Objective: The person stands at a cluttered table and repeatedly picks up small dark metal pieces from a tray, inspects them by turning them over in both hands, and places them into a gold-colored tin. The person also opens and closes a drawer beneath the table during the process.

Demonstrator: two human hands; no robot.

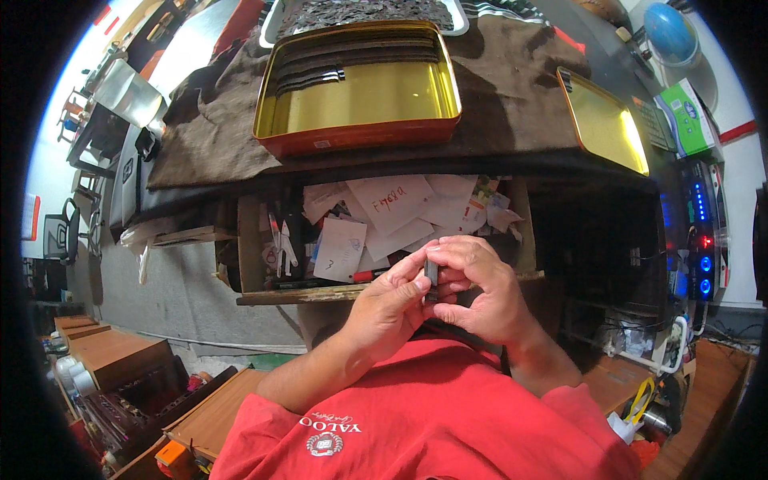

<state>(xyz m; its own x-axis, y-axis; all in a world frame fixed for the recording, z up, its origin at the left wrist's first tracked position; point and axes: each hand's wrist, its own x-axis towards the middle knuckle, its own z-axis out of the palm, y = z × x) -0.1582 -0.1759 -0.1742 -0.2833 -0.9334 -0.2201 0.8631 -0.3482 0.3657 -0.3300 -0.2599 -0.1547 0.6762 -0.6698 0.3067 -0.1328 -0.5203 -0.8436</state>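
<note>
Both hands meet in front of my chest, over the front edge of the open drawer (320,298). Between them is a small stack of thin dark pieces (432,276), stood on its narrow side. My left hand (390,298) pinches it from the left with thumb and fingers. From the right, my right hand (486,282) curls round it, fingertips at its top and thumb low. Beyond the drawer, a red tin box (360,139) with a gold inside stands open on brown cloth. Rows of similar dark pieces (360,53) line its far side; the nearest row is shorter.
A white tray (267,38) heaped with loose dark pieces (368,14) sits behind the tin. The tin's gold lid (600,120) lies at the right. Papers (388,200), a red marker (366,275) and scissors-like blades (286,242) fill the drawer. A blue-lit device (704,232) stands far right.
</note>
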